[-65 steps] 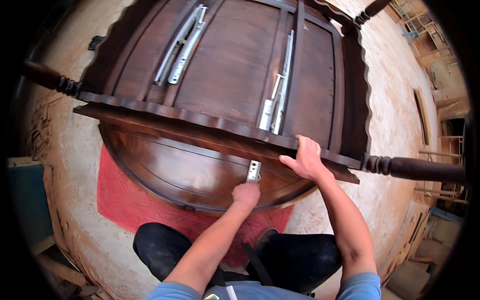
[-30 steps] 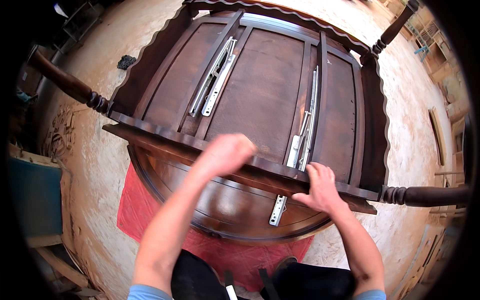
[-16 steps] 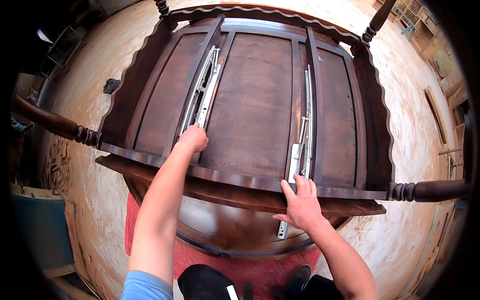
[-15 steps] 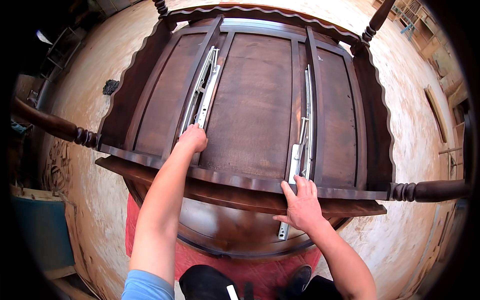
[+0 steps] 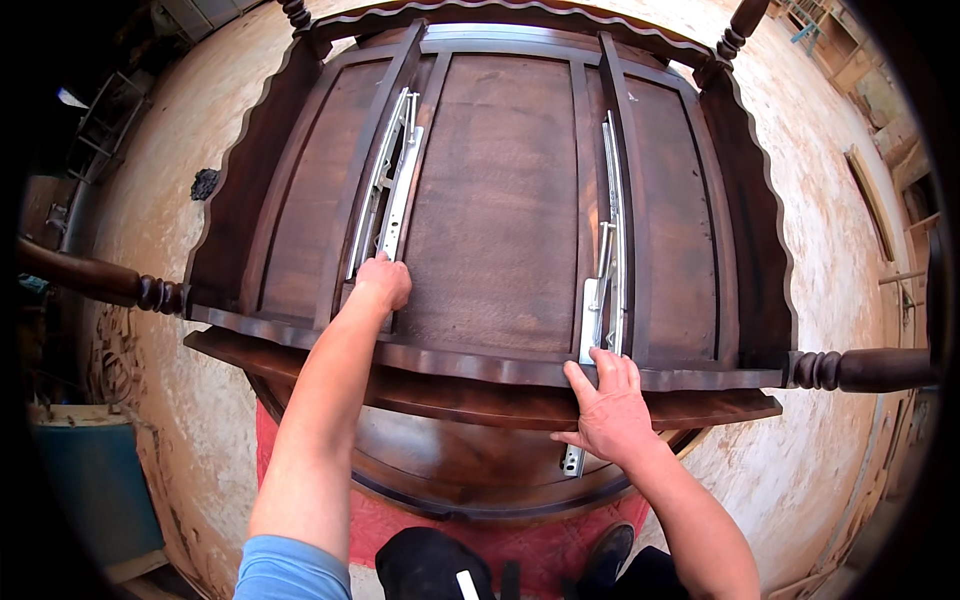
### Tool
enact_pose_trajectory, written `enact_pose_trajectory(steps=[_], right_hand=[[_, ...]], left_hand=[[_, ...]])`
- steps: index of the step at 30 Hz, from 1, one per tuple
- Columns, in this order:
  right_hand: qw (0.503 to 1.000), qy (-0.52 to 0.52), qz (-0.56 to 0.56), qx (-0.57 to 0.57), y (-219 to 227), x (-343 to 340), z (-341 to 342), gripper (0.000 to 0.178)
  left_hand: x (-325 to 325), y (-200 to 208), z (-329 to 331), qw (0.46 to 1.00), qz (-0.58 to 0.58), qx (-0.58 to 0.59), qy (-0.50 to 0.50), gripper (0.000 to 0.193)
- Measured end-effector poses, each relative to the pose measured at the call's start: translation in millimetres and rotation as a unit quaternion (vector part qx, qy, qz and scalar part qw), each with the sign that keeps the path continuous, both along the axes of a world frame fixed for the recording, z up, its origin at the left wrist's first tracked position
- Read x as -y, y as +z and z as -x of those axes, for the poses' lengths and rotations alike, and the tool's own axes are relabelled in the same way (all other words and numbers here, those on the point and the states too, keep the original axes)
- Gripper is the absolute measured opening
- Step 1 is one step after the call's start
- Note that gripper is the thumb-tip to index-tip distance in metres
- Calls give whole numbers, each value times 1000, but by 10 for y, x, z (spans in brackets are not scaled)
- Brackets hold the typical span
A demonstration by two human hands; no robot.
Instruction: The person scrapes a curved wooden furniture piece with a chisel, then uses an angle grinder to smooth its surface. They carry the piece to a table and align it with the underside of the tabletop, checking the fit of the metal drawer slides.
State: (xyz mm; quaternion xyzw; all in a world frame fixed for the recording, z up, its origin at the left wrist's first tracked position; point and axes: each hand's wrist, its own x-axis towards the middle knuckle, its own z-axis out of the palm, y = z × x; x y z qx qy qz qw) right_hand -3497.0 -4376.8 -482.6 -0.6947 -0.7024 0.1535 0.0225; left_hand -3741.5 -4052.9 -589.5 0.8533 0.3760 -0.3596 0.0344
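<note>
A dark brown wooden table lies with its underside up [image 5: 500,215], its turned legs pointing outward. Along the wooden bar on the left runs a silver metal slide rail [image 5: 401,190]. My left hand [image 5: 384,281] is closed at that rail's near end, its fingertips partly hidden. A second metal slide rail [image 5: 614,235] lies along the right bar. Over its near end, at the scalloped front edge, rests my right hand [image 5: 610,410], fingers spread and thumb apart. Below this hand, a perforated metal strip end [image 5: 573,461] sticks out past the edge.
A round wooden top [image 5: 430,455] sits beneath the frame on a red cloth [image 5: 470,540]. Turned legs [image 5: 885,370] jut out at the corners. A blue box [image 5: 95,490] stands at the left, and a dark crumpled lump [image 5: 205,184] lies on the floor.
The whole view has shifted slightly, with the table a little higher and farther left in it. Both hands keep nearly the same places on the table.
</note>
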Motion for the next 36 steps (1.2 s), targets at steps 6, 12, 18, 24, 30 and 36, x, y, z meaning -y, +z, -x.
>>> enact_pose_trajectory(steps=[6,12,18,24,30,36], right_hand=[[1000,-8,13,6,24,3,-12,94],[1000,10,-14,4,-21,-21,34,99],[1000,-12,-4,0,-45,19,2,102],[1000,-4,-8,-5,-38,-6,45,104],[1000,-3,-2,13,-44,1,36,105],[1000,-5,10,18,-13,-14,85,103]], left_hand=[[146,158,-8,996,79,-31,37,29],[104,284,248,989,89,71,94,32],[912,1335,541,703,21,620,348,23],[2363,492,1516,771,55,488,406,17],[1956,-584,1461,871,-214,385,220,33],[1709,-1294,1496,793,-247,495,255,46]])
